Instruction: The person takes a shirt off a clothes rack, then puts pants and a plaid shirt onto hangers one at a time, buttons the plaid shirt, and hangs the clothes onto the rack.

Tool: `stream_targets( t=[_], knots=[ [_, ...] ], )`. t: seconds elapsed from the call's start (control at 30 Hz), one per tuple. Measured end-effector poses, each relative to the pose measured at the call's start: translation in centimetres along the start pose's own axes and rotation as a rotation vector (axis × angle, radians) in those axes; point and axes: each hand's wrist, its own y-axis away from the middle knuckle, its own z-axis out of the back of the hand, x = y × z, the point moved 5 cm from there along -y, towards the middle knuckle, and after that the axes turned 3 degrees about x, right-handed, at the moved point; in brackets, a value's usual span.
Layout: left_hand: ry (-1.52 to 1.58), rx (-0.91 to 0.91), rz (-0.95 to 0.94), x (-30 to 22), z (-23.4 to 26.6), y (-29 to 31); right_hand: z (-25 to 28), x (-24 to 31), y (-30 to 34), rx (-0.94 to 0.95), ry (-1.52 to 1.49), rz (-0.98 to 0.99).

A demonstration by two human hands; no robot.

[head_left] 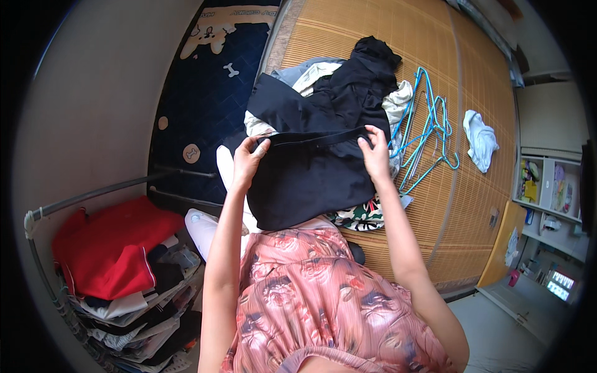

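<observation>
A black garment with a waistband (305, 183) is stretched between my two hands above my lap. My left hand (247, 160) is closed on one end of its waistband, thumb on top. At the other end, my right hand (375, 155) pinches the same band. The cloth hangs from the band toward me, and its lower edge rests near my lap. Just beyond lies a pile with more black clothing (354, 87) on top, over pale and patterned pieces. Whether the held piece is a skirt or trousers I cannot tell.
Blue and green hangers (429, 130) lie tangled on the woven mat (460, 205), right of the pile. Farther right is a crumpled pale blue cloth (480, 142). A metal rack (93, 198) at left carries hung clothes and a red garment (115, 248). Shelves (550, 180) stand far right.
</observation>
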Motion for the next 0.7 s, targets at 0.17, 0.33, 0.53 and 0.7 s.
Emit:
stream_targets(
  t=[0.17, 0.33, 0.53, 0.7],
  knots=[
    [-0.858, -0.226, -0.533, -1.4, -4.2, 1.4, -1.8, 3.1, 4.0, -0.073, 0.695, 0.288],
    [-0.876, 0.384, -0.688, -1.6, -12.3, 4.1, -3.6, 0.0, 6.6, 0.067, 0.611, 0.289],
    [-1.074, 0.495, -0.707, -1.0, -15.6, 4.0, 2.3, -1.0, 4.8, -0.269, 0.304, 0.122],
    [-0.944, 0.543, -0.705, -0.9, -17.4, 3.9, 8.0, -6.2, 4.0, -0.661, 0.437, -0.074]
  ],
)
